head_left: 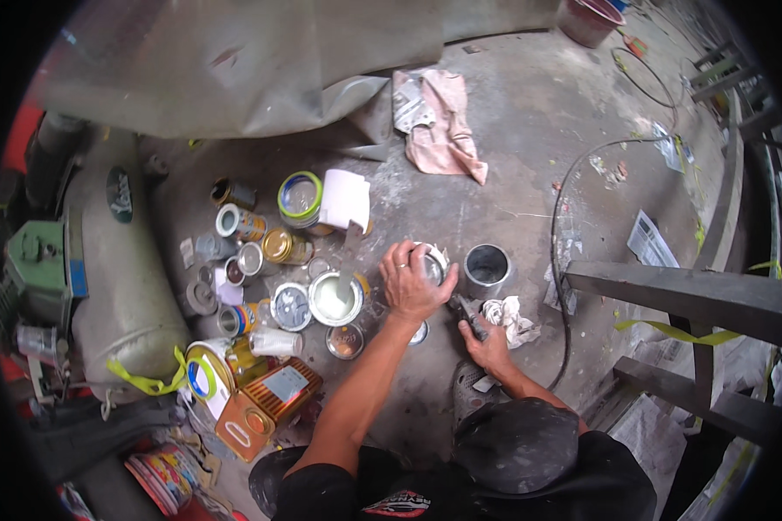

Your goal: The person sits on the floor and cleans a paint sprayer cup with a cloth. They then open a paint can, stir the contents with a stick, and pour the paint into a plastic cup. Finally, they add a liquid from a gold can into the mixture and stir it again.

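My left hand [411,285] is spread around a small round can [434,267], thumb on its right side, steadying it on the floor. In my right hand [490,346] is a dark-handled tool [466,313], pointed toward that can's near side; its working end is too blurred to name. Just right of the can stands an open grey cup [487,265]. A crumpled white rag [513,319] lies beyond my right fingers. To the left sits an open tin of white paint [335,298] with a flat stick [347,260] standing in it.
Several cans, lids and cups crowd the left floor, including a lime-rimmed tin [301,198] and an orange rectangular can [278,391]. A grey tank [122,260] lies further left. A pink cloth [443,130] is ahead. On the right are a black hose [558,226] and a metal frame [678,291].
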